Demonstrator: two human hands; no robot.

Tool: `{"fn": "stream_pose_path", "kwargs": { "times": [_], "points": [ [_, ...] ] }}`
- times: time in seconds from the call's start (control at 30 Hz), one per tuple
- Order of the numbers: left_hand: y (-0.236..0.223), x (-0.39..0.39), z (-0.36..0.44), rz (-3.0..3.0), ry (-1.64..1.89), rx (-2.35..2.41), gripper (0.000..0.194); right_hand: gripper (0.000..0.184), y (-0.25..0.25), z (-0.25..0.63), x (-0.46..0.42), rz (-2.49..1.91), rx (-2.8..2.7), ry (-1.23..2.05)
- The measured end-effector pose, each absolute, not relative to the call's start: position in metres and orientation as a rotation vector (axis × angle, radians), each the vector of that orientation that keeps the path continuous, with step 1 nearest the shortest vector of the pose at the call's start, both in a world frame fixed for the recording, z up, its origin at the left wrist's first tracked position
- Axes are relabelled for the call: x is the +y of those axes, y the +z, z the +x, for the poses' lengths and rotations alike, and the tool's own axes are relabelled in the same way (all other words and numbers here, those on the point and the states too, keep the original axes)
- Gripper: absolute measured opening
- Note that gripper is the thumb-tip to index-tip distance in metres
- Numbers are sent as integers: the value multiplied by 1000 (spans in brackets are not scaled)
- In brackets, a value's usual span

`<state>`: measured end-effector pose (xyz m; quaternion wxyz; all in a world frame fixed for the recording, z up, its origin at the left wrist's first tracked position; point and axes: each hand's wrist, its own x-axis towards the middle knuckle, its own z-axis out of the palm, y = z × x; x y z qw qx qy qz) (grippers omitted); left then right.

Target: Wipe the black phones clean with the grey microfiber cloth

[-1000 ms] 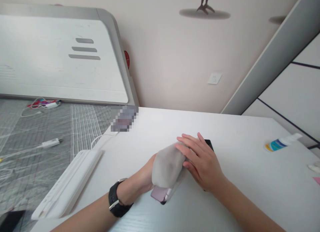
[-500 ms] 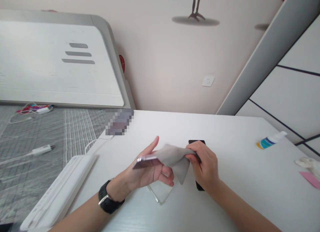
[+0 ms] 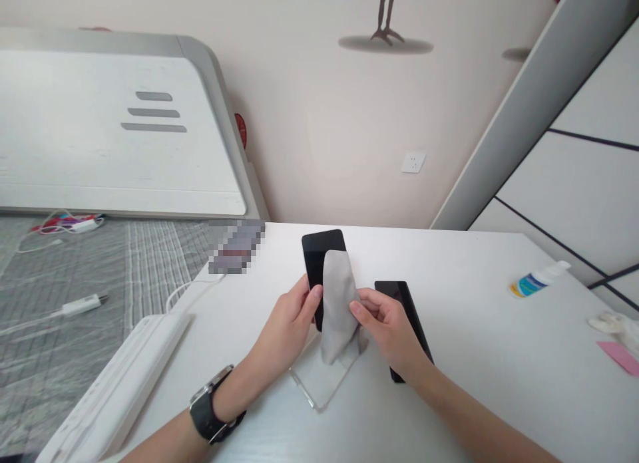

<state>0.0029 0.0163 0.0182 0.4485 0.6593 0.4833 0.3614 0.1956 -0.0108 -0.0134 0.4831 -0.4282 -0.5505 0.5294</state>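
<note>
A black-faced phone [image 3: 315,253] is gripped along its left edge by my left hand [image 3: 289,316], its dark screen turned towards me. My right hand [image 3: 387,320] pinches a grey cloth [image 3: 338,297] that covers the right part of that screen. Below them a clear phone case [image 3: 319,383] lies on the white table [image 3: 449,416], partly hidden by the cloth and phone. A second black phone [image 3: 412,313] rests on the table under my right hand and wrist, which hide part of it. A black watch [image 3: 207,410] is on my left wrist.
A white spray bottle [image 3: 539,280] lies on its side at the right, with a pink slip [image 3: 619,358] and crumpled white material [image 3: 612,323] nearer the edge. At left are a white power strip [image 3: 114,390], a cable plug [image 3: 82,305] on the bed, and a blurred-out item [image 3: 237,247].
My left hand has turned the phone from edge-on to upright, screen facing me, its thumb now over the front edge. The cloth now hangs across the screen, still in my right hand.
</note>
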Motion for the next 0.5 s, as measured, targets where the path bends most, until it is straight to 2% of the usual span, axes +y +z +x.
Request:
{"fn": "stream_pose_path", "kwargs": {
  "times": [0.17,0.37,0.5],
  "points": [
    [22,16,1,1630,826,1159,31,32,-18,195,-9,-1018,-1246,1317],
    [25,17,-2,1944,730,1123,33,28,-10,200,-8,-1044,-1184,1177],
    [29,15,-1,2100,524,1067,35,29,-5,203,-9,-1040,-1116,1066]
  ]
}}
